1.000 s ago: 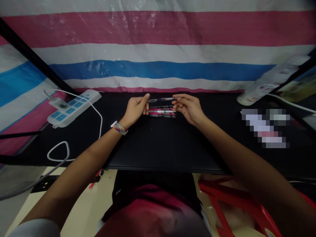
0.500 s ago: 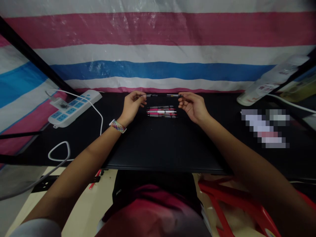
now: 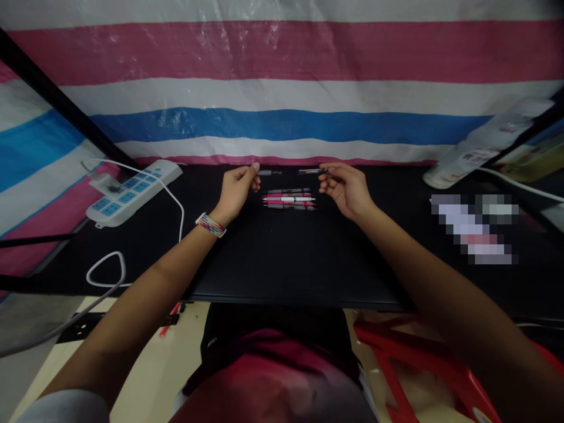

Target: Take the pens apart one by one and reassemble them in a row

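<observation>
My left hand (image 3: 240,187), with a patterned band at the wrist, pinches the end of a dark grey pen piece (image 3: 269,173) between thumb and fingers. Opposite it, my right hand (image 3: 346,188) grips a clear and black pen piece (image 3: 311,171) at its outer end. The two pieces point at each other with a gap between them. Just below, nearer my body, several pens (image 3: 288,199) in pink, white and dark grey lie side by side on the black table (image 3: 291,258).
A white power strip (image 3: 132,194) with a plugged-in charger and white cable (image 3: 106,285) lies at the left. At the right are a leaning plastic bottle (image 3: 484,144) and a pixelated item (image 3: 471,229). A red stool (image 3: 423,352) stands below the table's edge.
The left thumb and fingers have closed straighter around the grey piece, which has shifted slightly right. The right hand has barely moved.
</observation>
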`<control>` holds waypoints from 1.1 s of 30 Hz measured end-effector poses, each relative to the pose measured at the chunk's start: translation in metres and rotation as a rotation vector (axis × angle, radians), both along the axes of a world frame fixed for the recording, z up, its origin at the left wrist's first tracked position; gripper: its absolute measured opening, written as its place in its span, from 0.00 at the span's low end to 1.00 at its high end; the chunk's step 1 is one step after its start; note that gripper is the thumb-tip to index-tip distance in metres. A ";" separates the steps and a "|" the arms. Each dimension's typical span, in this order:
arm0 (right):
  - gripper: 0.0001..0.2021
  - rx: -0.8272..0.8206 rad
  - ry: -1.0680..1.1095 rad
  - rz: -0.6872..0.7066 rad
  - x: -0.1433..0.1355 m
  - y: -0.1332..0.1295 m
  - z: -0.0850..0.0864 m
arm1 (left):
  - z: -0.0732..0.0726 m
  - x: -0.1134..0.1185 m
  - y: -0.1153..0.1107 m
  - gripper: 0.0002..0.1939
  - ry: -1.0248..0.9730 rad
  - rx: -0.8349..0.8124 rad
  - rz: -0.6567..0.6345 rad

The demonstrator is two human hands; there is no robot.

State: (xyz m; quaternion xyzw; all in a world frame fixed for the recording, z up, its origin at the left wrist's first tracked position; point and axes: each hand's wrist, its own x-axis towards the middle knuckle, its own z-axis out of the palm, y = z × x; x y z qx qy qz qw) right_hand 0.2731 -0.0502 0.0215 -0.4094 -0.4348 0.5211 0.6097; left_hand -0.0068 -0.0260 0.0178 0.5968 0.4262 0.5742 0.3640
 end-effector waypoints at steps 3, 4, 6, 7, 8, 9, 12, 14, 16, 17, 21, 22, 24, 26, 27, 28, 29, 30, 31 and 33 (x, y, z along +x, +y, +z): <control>0.06 0.012 -0.003 0.012 0.000 -0.001 0.001 | 0.000 0.000 0.000 0.26 -0.010 -0.008 0.002; 0.06 0.014 -0.005 0.017 0.001 -0.001 0.001 | 0.000 0.000 0.000 0.26 -0.011 -0.010 0.001; 0.07 0.018 -0.016 0.018 0.002 -0.001 0.002 | 0.000 0.000 0.001 0.26 -0.006 -0.014 0.001; 0.07 0.020 -0.025 0.014 0.003 0.000 0.002 | -0.001 -0.001 0.001 0.26 -0.005 -0.014 0.002; 0.07 0.023 -0.034 0.009 0.004 0.001 0.001 | -0.001 -0.001 0.002 0.26 -0.004 -0.012 0.003; 0.07 0.026 -0.041 0.001 0.005 0.002 0.001 | -0.001 -0.001 0.002 0.27 -0.006 -0.010 0.004; 0.06 0.031 -0.044 -0.019 0.008 0.004 0.000 | -0.002 -0.001 0.003 0.26 -0.011 -0.010 0.002; 0.06 0.028 -0.031 -0.028 0.009 0.005 -0.001 | -0.002 0.000 0.002 0.26 -0.016 -0.013 0.000; 0.06 0.027 -0.022 -0.037 0.007 0.004 -0.001 | -0.001 0.000 0.001 0.25 -0.010 -0.008 -0.002; 0.06 0.028 -0.025 -0.036 0.006 0.003 -0.002 | -0.001 0.000 0.000 0.25 0.006 -0.001 -0.007; 0.05 0.016 -0.068 0.030 -0.001 -0.002 -0.002 | 0.001 -0.001 -0.004 0.23 0.102 0.010 -0.073; 0.05 0.014 -0.073 0.048 -0.001 -0.003 -0.002 | 0.001 -0.002 -0.005 0.22 0.118 0.007 -0.090; 0.05 0.022 -0.077 0.063 -0.002 -0.004 0.000 | 0.002 -0.004 -0.005 0.22 0.137 0.009 -0.096; 0.05 0.045 -0.083 0.064 -0.001 -0.005 0.002 | 0.002 -0.005 -0.004 0.23 0.146 0.018 -0.080; 0.05 0.056 -0.089 0.065 -0.001 -0.006 0.003 | 0.002 -0.006 -0.004 0.24 0.147 0.020 -0.071; 0.05 0.066 -0.098 0.069 -0.001 -0.007 0.004 | 0.001 -0.006 -0.004 0.25 0.147 0.021 -0.066; 0.06 0.074 -0.110 0.077 -0.002 -0.008 0.005 | 0.001 -0.006 -0.004 0.26 0.148 0.019 -0.066; 0.06 0.080 -0.123 0.090 -0.003 -0.010 0.006 | 0.000 -0.005 -0.004 0.27 0.151 0.014 -0.070; 0.07 0.086 -0.136 0.106 -0.004 -0.012 0.006 | -0.001 -0.004 -0.005 0.27 0.154 0.009 -0.079; 0.08 0.099 -0.154 0.144 -0.007 -0.015 0.005 | -0.004 -0.002 -0.007 0.27 0.159 -0.003 -0.106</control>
